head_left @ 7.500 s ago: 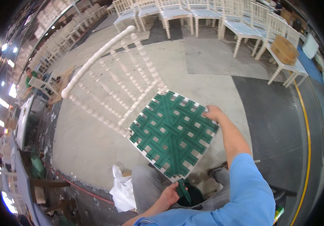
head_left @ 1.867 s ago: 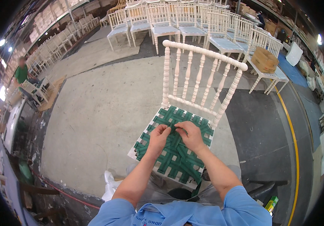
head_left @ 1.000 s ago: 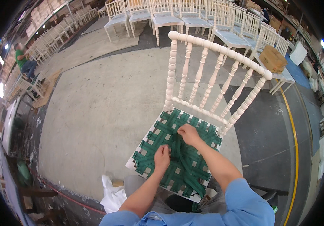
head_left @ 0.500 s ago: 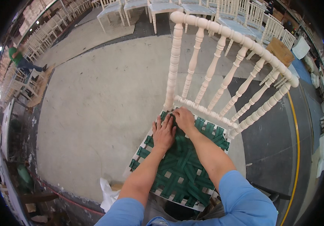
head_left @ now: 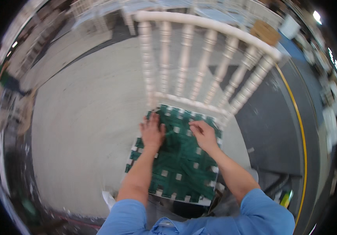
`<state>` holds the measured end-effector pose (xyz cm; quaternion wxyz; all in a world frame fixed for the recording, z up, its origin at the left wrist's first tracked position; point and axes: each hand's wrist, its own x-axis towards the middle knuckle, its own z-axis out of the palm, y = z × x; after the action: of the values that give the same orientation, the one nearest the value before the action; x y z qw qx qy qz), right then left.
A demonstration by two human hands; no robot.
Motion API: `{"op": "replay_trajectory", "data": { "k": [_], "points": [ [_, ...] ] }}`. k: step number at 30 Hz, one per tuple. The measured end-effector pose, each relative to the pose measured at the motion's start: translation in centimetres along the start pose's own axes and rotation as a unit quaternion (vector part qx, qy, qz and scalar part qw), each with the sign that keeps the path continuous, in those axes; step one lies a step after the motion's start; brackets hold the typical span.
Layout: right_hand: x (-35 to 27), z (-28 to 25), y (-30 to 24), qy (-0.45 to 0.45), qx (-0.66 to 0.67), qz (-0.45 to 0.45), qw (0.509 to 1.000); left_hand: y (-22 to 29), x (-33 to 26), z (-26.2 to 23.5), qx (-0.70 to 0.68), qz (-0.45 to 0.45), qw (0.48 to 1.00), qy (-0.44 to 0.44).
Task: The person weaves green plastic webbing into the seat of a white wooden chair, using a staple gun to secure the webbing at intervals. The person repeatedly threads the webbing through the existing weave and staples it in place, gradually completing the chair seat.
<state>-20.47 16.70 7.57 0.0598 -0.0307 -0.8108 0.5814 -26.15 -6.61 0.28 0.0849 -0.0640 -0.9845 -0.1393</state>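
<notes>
A cream-white chair with turned spindles in its backrest (head_left: 207,29) stands before me, its seat crossed by woven green webbing straps (head_left: 180,156) on a white frame. My left hand (head_left: 152,133) rests on the webbing at the seat's far left corner, fingers stretched out and slightly apart. Over the far right part of the seat, my right hand (head_left: 203,133) has its thumb and fingers pinched together. Blur hides whether anything small is between them.
Rows of pale chairs (head_left: 98,13) line the far side. A brown box-like bundle (head_left: 265,33) sits behind the backrest. At far left, a person in green (head_left: 9,80) is beside more chairs. A yellow line (head_left: 298,117) runs along the floor at right.
My right hand has moved right, away from my left hand and the far left corner. My left hand stays near that corner. The whole view has shifted, and the chair now appears further left.
</notes>
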Motion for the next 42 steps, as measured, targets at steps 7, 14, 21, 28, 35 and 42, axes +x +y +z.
{"op": "replay_trajectory", "data": {
  "k": [7, 14, 21, 28, 35, 42],
  "points": [
    [-27.0, -24.4, 0.1, 0.318, -0.235, 0.157, 0.905, -0.5, 1.5, 0.2, -0.053, 0.134, 0.988, 0.051],
    [-47.5, -39.4, 3.9, 0.404, -0.468, 0.465, 0.634, 5.3, 0.5, -0.2, 0.02, 0.072, 0.996, -0.04],
    [-49.0, -42.0, 6.3, 0.373, -0.254, 0.426, 0.784, 1.8, 1.7, -3.7, 0.026, -0.016, 0.994, -0.102],
    [-39.0, -37.3, 0.8, 0.276, -0.193, 0.286, 0.897, 1.4, 0.0, -3.0, 0.023, -0.029, 0.996, -0.08],
    [-12.6, -22.0, -13.0, 0.011, 0.037, 0.214, 0.976, 0.4, 0.0, -2.3, -0.007, -0.035, 0.998, -0.048],
    [6.0, 0.2, -11.5, -0.21, 0.091, 0.218, 0.949, -0.7, 0.2, -2.1, -0.026, -0.036, 0.998, -0.033]
  ]
}}
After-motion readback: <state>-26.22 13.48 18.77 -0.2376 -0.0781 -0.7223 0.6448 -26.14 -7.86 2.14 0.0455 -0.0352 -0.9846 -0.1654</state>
